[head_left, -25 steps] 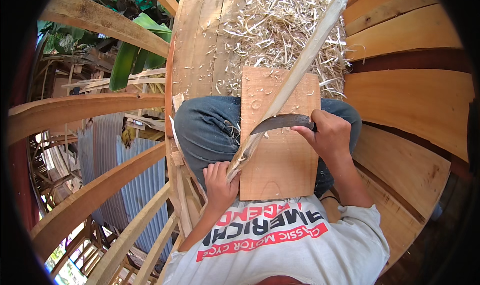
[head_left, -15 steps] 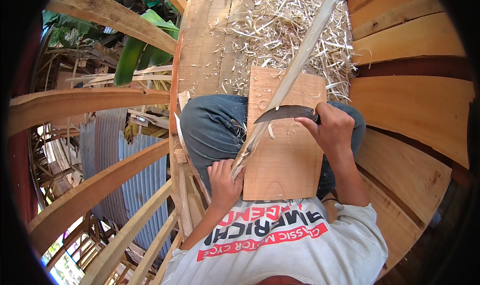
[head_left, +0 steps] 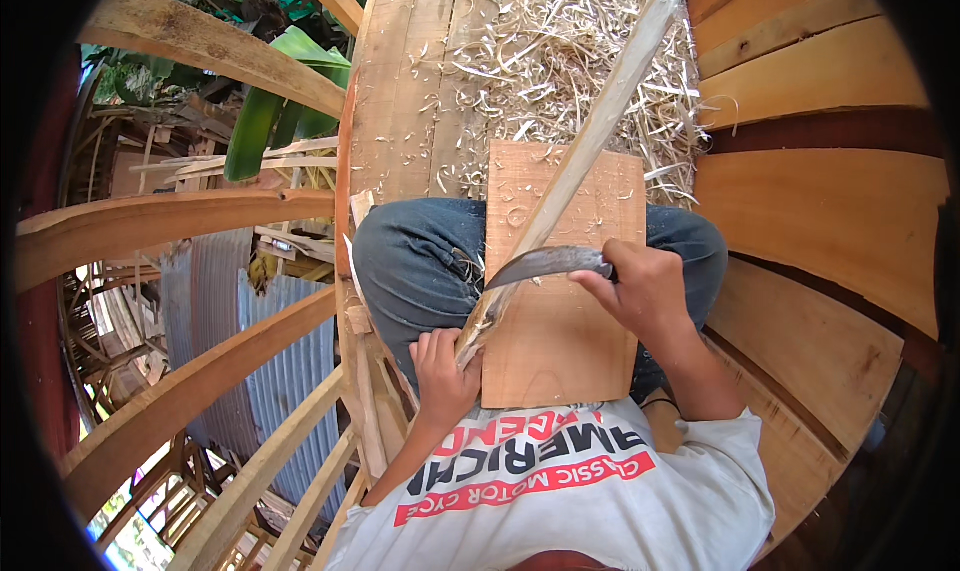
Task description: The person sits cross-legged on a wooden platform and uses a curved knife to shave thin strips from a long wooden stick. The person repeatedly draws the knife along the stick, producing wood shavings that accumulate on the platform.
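Observation:
A long pale wooden pole [head_left: 590,136] slants from my lap up past the far edge of the view. My left hand [head_left: 446,373] is closed around its near end, beside my left thigh. In my right hand [head_left: 645,283] is a curved knife [head_left: 548,262], its handle mostly hidden by the fingers. The dark blade lies across the pole, with its tip at the left side, a little beyond my left hand. Under the pole, a flat wooden board [head_left: 575,346] rests across my lap between my knees.
Curled wood shavings [head_left: 570,46] cover the plank floor [head_left: 400,101] ahead. Wooden slats [head_left: 820,221] form a wall on the right. Open wooden rails [head_left: 190,211] run along the left, with corrugated metal sheets [head_left: 285,361] and a green leaf [head_left: 265,121] beyond.
My right hand has drawn the knife along the pole toward me and slightly left, with the blade turning. My left hand keeps its grip on the pole's near end.

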Motion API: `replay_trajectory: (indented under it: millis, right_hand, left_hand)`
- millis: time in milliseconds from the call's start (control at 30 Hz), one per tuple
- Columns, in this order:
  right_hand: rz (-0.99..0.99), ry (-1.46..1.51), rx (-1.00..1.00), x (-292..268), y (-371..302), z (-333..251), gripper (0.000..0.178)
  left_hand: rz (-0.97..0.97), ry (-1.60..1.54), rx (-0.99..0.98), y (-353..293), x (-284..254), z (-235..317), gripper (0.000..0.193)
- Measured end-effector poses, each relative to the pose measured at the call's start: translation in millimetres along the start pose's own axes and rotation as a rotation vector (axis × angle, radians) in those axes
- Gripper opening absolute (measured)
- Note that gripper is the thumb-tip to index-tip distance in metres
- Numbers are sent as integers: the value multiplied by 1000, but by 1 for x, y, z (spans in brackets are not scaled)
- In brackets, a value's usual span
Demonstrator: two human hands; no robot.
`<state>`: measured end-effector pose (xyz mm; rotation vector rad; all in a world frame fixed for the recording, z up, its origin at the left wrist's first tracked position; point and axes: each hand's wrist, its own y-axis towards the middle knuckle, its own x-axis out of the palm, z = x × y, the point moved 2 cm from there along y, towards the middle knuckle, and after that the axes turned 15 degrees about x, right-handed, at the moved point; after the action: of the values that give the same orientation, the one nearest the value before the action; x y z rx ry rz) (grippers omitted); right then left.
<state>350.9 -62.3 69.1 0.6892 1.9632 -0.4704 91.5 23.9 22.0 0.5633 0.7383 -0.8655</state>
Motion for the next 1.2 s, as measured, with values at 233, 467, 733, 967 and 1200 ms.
replay_trajectory:
  millis: [233,467,733,967,1200]
  right_hand:
    - [120,-164,-23,8,13,6,59]
    - [204,-191,-40,12,29,9,60]
    - [450,116,677,-69,86,75,64]
    - [145,9,193,-25,41,31,55]
    - [109,-33,-27,14,29,0,58]
  left_hand:
    - [-3,9,-19,1,2,0,30]
    - [4,-4,-32,4,2,0,26]
    - [4,3,-10,-4,3,-3,29]
    - [10,-19,-9,0,0,-4,29]
    - [-4,-33,2,3,-1,-5,27]
